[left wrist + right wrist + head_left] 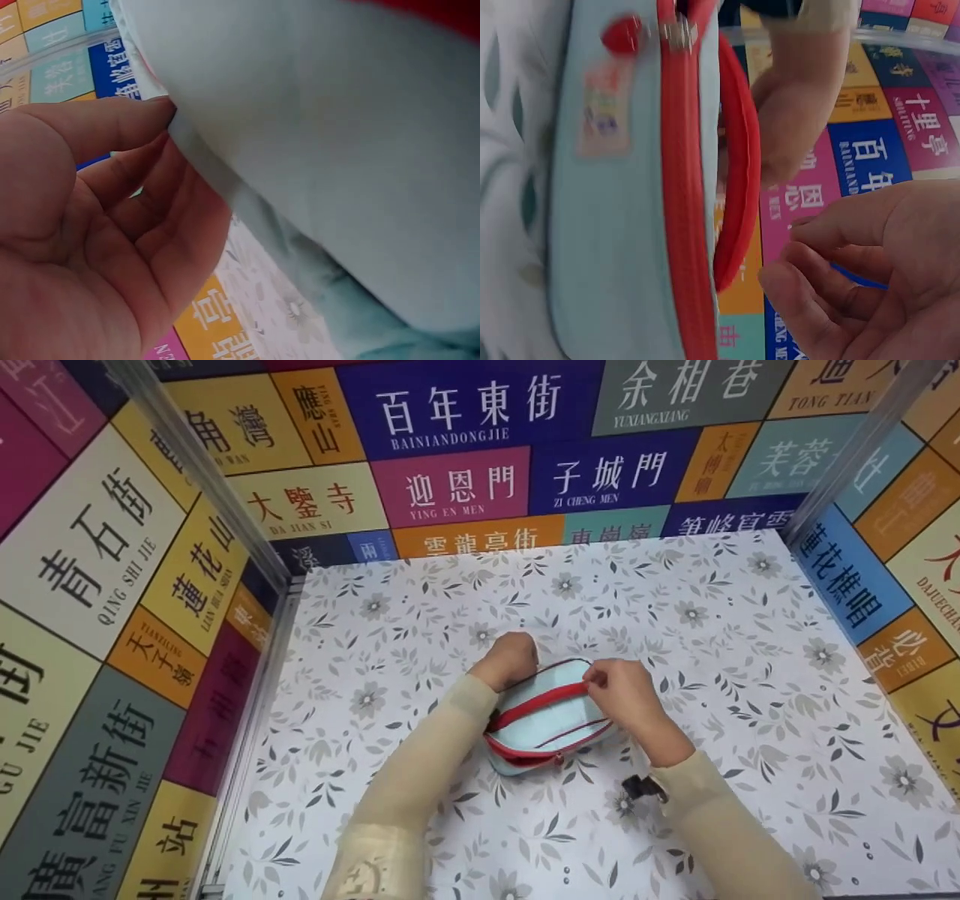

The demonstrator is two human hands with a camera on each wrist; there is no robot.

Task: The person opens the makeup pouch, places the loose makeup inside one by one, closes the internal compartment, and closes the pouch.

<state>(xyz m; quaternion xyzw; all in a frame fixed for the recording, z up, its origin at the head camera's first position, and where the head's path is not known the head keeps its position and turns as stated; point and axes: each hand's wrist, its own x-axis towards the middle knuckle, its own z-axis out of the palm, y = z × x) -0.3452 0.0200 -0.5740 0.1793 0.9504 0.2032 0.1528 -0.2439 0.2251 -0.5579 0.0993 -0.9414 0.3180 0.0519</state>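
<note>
A pale blue pencil case point(564, 711) with red zipper edging lies unzipped on the table, its light inside showing. A red strip point(536, 705) runs across its opening. In the left wrist view, the thumb and forefinger of my left hand point(112, 217) pinch the rim of the pale fabric point(300, 135). My right hand point(628, 697) is at the case's right end. In the right wrist view, that hand's fingers point(780, 292) are loosely bent with nothing visible between them. A red heart-shaped zipper pull point(622, 36) and a small printed label point(605, 111) show on the near side.
White floral paper point(420, 637) covers the table. Panels with printed street names point(450, 484) stand at the back and both sides, joined by clear corner strips. A black clip-like piece point(643, 787) is at the right cuff.
</note>
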